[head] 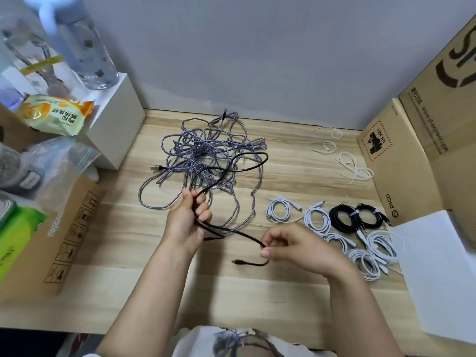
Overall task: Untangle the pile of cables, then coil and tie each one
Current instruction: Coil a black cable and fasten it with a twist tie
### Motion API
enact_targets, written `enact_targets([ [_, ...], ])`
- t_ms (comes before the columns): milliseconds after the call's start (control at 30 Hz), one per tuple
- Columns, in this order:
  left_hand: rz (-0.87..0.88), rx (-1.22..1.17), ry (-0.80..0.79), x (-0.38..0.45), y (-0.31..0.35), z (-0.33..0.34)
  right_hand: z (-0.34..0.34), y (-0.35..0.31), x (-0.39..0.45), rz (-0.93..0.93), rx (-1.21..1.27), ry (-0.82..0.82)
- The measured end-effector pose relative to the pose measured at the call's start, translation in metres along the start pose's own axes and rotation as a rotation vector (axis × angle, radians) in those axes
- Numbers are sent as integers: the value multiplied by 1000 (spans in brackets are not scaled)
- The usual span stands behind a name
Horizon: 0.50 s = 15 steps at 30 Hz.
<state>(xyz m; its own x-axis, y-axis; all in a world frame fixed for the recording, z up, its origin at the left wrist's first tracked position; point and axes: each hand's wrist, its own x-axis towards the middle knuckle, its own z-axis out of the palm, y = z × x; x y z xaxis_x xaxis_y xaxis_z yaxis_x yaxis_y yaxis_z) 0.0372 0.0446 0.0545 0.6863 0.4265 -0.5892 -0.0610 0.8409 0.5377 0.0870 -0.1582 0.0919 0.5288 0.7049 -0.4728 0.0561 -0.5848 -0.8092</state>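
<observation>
Wooden bench (283, 292) against a grey wall: a grey cable tangle (206, 153) lies near its back edge, tied coils (334, 228) and loose ties (345, 155) toward the right edge. Left hand (186, 219) grips a black cable (231, 231) that loops over the tangle; right hand (296, 247) pinches it near its plug end.

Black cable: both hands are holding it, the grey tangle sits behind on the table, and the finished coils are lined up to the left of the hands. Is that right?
Not quite. The head view shows the finished coils to the right of the hands, not the left. The rest stands: the left hand and right hand both hold the black cable, and the grey tangle sits behind on the table.
</observation>
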Motion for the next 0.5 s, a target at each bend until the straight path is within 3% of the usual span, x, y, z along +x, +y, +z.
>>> enact_targets([
  [67,45,364,12,1,-5,-1,-1,-7,-2,-43,153,66],
  [133,65,934,35,-2,-9,-4,-1,-13,-1,-75,270,132],
  [200,235,1289,61,-12,-13,-3,0,-17,1,-87,352,184],
  [267,583,1225,-88,-33,-16,8,1,-20,4,-72,406,244],
  [300,666,1134,-195,-43,-17,14,2,-21,6,-65,444,274],
  [400,448,1035,-524,-60,-30,20,3,-26,9,-78,624,383],
  [500,333,1192,-628,-63,-40,15,0,-29,10,-84,823,493],
])
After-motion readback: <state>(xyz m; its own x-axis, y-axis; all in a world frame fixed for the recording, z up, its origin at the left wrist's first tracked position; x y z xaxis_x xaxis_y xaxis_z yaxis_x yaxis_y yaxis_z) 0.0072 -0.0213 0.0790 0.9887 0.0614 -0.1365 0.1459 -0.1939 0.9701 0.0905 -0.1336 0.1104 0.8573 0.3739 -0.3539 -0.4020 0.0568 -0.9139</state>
